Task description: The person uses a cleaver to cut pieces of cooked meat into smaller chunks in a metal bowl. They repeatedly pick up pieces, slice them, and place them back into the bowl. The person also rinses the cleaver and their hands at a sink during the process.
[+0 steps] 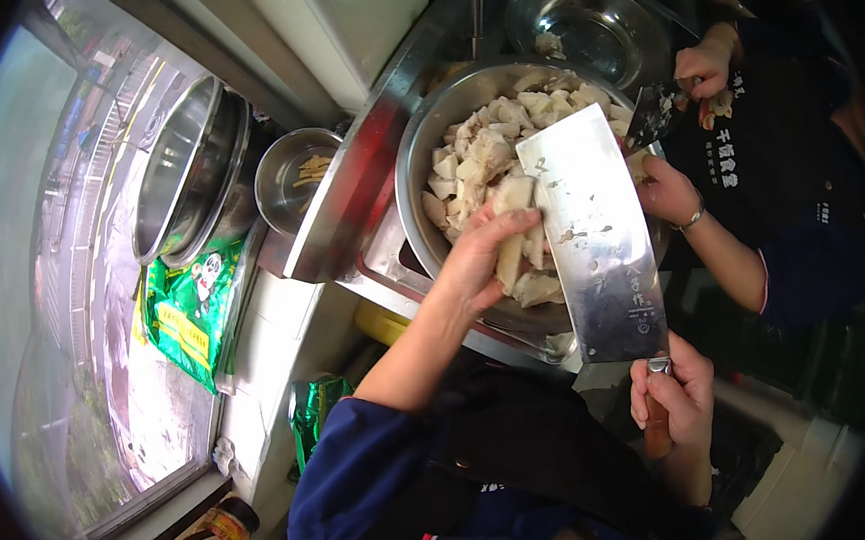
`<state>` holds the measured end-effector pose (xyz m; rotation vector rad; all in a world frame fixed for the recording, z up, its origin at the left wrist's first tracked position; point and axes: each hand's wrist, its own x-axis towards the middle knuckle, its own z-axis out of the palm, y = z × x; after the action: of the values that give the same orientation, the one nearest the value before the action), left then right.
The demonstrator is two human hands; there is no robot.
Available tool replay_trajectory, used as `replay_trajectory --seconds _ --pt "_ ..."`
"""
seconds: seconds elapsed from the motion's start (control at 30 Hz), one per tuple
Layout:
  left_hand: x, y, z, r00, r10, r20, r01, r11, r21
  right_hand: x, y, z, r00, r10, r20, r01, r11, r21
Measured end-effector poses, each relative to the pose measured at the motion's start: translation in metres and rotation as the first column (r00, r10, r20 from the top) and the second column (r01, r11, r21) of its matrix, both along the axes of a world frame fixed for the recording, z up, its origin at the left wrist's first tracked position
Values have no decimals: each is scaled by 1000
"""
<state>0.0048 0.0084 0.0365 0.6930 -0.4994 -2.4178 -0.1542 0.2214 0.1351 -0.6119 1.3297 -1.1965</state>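
My right hand [678, 396] grips the wooden handle of a broad steel cleaver [599, 236], its blade pointing away from me and bearing writing. Close against the blade's left edge, my left hand [480, 255] holds a pale peeled piece of root vegetable [513, 223]; whether blade and piece touch, I cannot tell. Both are over a large steel basin [414, 196]. Pale cut chunks [488, 146] fill much of it. The cleaver hides part of the basin's right side and some of its contents.
Across the basin, a co-worker's hand [708, 66] holds another cleaver [655, 113]; their other hand [669, 189] is at the rim. A steel bowl [588, 26] stands behind. At left are a small steel pot [276, 179], stacked basins [178, 175] and a green bag [187, 317].
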Motion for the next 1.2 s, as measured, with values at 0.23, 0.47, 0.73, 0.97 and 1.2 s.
replay_trajectory --seconds 0.23,0.47,0.73,0.97,1.2 --pt "13 -15 0 948 -136 -288 138 990 -13 -12 12 -5 811 4 -585 -163 962 -220" --pt "10 -14 6 950 -241 -198 234 971 -59 -9 5 -2 540 171 -824 -410 909 -80" --pt "12 -18 14 927 -375 -2 366 907 -210 -8 2 -21 628 142 -765 -349 930 -113" --pt "11 -16 8 983 -73 167 67 997 46 -16 15 -21 735 -6 -678 -183 961 -208" --pt "2 -14 9 951 272 148 -167 853 -494 -15 12 -13 723 19 -691 -211 958 -194"
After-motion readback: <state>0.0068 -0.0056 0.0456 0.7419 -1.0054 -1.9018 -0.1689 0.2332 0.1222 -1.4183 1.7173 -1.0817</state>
